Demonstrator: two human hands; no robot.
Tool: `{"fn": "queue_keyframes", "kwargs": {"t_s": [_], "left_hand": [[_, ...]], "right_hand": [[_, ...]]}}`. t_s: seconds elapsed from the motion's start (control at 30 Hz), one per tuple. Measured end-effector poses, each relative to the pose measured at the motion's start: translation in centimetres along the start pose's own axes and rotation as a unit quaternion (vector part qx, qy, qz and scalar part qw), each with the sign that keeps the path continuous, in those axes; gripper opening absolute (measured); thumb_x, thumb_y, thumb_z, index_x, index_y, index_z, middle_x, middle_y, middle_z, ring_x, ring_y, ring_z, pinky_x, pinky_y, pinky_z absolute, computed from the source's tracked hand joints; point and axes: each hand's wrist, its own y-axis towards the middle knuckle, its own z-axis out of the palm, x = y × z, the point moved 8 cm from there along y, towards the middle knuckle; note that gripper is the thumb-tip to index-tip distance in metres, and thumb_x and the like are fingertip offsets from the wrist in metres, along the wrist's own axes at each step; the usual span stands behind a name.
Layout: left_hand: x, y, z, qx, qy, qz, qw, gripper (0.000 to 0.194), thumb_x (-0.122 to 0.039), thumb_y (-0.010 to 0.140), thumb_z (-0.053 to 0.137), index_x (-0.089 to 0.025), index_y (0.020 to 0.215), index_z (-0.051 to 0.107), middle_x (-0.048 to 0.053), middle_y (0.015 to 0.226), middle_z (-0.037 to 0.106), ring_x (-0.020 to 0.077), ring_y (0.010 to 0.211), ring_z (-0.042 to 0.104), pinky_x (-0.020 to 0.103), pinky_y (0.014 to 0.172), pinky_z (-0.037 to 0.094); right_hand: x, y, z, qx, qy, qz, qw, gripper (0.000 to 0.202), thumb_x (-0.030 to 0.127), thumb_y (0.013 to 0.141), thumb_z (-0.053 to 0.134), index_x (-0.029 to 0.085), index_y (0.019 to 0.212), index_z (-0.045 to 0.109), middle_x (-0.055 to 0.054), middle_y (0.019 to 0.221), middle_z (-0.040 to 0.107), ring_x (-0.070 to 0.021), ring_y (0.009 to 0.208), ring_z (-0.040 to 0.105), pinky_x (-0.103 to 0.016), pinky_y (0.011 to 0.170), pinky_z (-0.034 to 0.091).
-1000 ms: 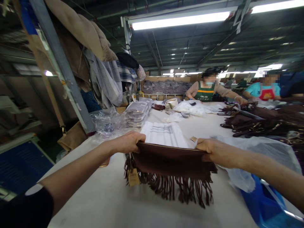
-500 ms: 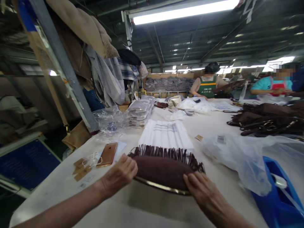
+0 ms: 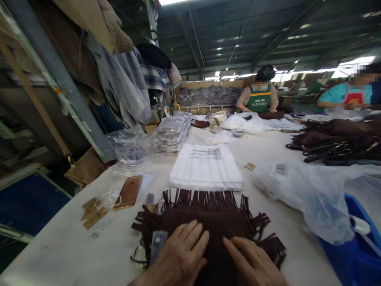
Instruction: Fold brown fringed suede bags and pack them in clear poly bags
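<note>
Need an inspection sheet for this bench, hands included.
Surface: pale table, bare patch at near left.
Job's things: dark brown fringed bag, lying down, fringe splayed.
Clutter: phone, cardboard tags, white stack, cloudy plastic draped by blue bin.
Hands: left hand and right hand on the bag, fingers extended.
Cables: nothing seen on the table; white loops look like tag strings.
Surroundings: hanging clothes left; person in green apron across.
</note>
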Motion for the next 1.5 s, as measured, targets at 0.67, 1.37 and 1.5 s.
{"fn": "queue_keyframes", "kwargs": {"t_s": [0.67,1.37,1.5], "left_hand": [[-6.3,0.8,4.1,-0.099,0.085,0.090,0.987,0.043,-0.033,0.089,0.048,-0.022,0.131,0.045,0.013,0.136,0.047,0.0327,0.126,0.041,0.056,0.104,0.028],[-7.3,0.8,3.9,-0.123,0.128,0.084,0.980,0.046,-0.032,0.087,0.053,-0.027,0.132,0.043,0.014,0.120,0.060,0.0361,0.113,0.054,0.057,0.096,0.036],[-8.7,1.2,3.3,-0.169,0.133,0.101,0.971,0.038,-0.031,0.088,0.049,-0.026,0.125,0.052,0.011,0.116,0.063,0.0328,0.113,0.054,0.063,0.106,0.018]], "right_hand": [[-0.8,-3.4,3.1,0.081,0.023,0.129,0.988,0.043,0.024,0.091,0.040,0.014,0.132,0.047,-0.011,0.132,0.051,-0.0205,0.121,0.048,-0.030,0.094,0.048],[-6.4,-7.7,-1.0,0.020,-0.122,0.209,0.970,0.040,0.029,0.089,0.039,0.008,0.120,0.056,-0.018,0.119,0.061,-0.0297,0.107,0.060,-0.045,0.084,0.054],[-6.1,-10.8,-4.2,0.033,0.027,0.311,0.950,0.033,0.030,0.092,0.038,0.027,0.120,0.054,-0.007,0.108,0.067,-0.0223,0.098,0.064,-0.035,0.081,0.055]]}}
